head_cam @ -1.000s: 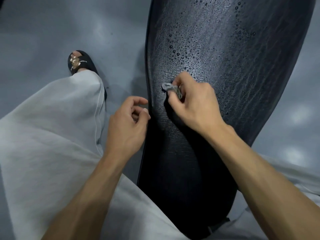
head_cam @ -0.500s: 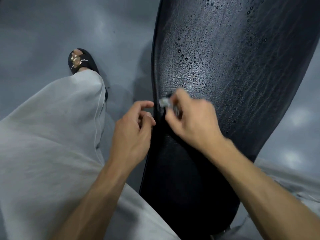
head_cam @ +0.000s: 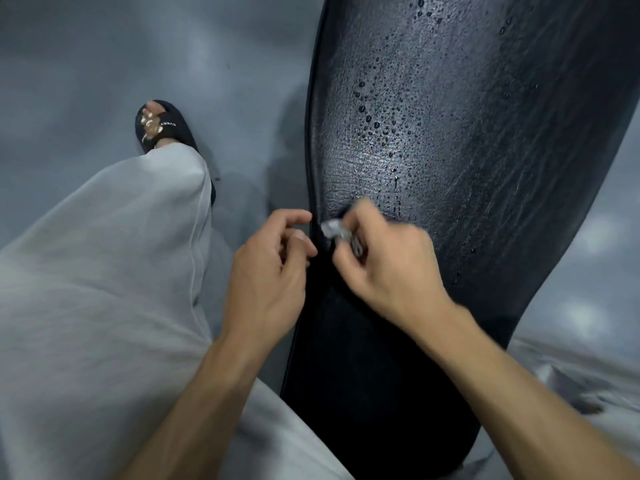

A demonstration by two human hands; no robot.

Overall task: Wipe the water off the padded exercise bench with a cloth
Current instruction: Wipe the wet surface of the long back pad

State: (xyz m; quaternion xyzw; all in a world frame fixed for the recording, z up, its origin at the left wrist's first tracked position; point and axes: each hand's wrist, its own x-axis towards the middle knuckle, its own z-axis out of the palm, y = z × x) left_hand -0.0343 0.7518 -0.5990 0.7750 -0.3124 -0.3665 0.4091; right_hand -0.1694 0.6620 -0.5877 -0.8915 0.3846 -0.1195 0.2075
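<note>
While beads of water (head_cam: 375, 124) stand on the far part of its pad, the long black padded exercise bench (head_cam: 450, 150) with its grained vinyl cover runs away from the person, and its near end lies dark between the person's two forearms. The right hand (head_cam: 388, 261) rests on the bench near its left edge, fingers curled round a small crumpled grey-white cloth (head_cam: 334, 230), of which only a bit shows past the fingertips. The cloth sits on the pad just below the wet patch, with short streaks of water just above it. The left hand (head_cam: 266, 271) hangs just beside the bench's left edge, level with the cloth, its fingers loosely curled and holding nothing. Left of the bench, a leg in loose pale grey trousers (head_cam: 104, 271) ends in a black open-toed slipper (head_cam: 162, 128) on the grey floor (head_cam: 86, 64).
</note>
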